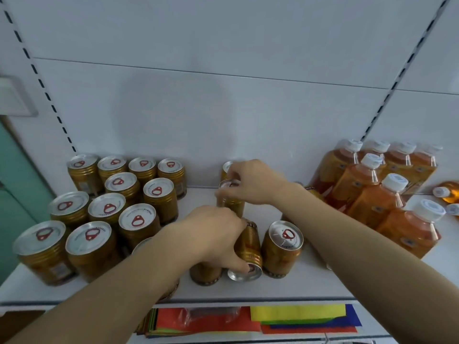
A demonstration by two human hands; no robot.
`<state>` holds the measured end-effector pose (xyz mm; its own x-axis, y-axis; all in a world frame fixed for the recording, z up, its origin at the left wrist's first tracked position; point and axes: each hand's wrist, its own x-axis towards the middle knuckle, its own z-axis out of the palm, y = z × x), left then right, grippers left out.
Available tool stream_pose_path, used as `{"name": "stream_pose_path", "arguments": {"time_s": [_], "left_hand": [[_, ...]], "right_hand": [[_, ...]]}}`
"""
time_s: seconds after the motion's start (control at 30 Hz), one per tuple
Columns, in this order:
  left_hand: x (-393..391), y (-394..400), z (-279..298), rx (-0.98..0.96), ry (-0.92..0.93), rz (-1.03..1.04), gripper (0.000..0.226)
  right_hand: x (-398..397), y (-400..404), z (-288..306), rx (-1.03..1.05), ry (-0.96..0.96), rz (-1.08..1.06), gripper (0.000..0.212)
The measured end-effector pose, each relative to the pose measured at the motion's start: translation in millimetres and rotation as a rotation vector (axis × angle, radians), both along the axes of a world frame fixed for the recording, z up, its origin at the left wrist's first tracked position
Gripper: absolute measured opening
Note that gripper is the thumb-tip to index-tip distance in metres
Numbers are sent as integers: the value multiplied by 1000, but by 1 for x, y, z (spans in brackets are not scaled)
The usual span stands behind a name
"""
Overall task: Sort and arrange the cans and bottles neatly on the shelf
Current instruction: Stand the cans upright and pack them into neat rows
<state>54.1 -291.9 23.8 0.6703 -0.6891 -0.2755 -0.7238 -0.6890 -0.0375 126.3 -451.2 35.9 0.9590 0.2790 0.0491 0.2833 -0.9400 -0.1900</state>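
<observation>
At the middle of a white shelf (310, 284), a gold can (249, 247) lies tipped toward the viewer in the left hand (213, 232), whose fingers curl around its body, likely to stand it up. Just behind, the right hand (250, 181) pinches the rim of an upright can (229, 202) from above, probably to shift it into line. Upright cans (109, 209) stand grouped in rows at left, orange bottles (372, 184) at right, one loose can (283, 247) between.

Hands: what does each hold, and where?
Left hand grips a tilted can around its body; right hand pinches an upright can at its top rim.
</observation>
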Motion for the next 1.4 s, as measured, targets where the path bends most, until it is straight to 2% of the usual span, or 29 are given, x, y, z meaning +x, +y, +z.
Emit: {"name": "stream_pose_path", "arguments": {"time_s": [0.07,0.17,0.3,0.43,0.6,0.77,0.83,0.93,1.03,1.17,1.4], "left_hand": [[5,0,1,-4,10,-24,80],[14,1,7,-106,50,-83,55],[34,0,18,-293,109,-64,35],[55,-7,15,-345,69,22,25],[60,-15,5,-319,-6,85,24],[44,-27,12,-301,-207,76,32],[36,-38,21,-363,-172,52,36],[28,-60,26,-406,-13,-14,51],[27,-84,23,-364,81,-74,48],[47,-117,24,-362,108,-83,38],[72,-163,14,-247,188,-146,47]], "right_hand": [[0,-17,12,77,-21,-37,53],[-6,-46,29,131,-77,-87,55],[-21,-72,38,126,-57,-135,58],[-38,-82,40,73,-9,-147,53],[-54,-86,41,-44,12,-176,49],[-61,-105,43,-167,69,-277,40],[-65,-112,44,-231,81,-293,44],[-72,-120,44,-364,77,-320,51],[-85,-122,39,-460,109,-345,36],[-117,-116,24,-338,2,-479,19],[-189,-89,-40,-240,-103,-760,41]]}}
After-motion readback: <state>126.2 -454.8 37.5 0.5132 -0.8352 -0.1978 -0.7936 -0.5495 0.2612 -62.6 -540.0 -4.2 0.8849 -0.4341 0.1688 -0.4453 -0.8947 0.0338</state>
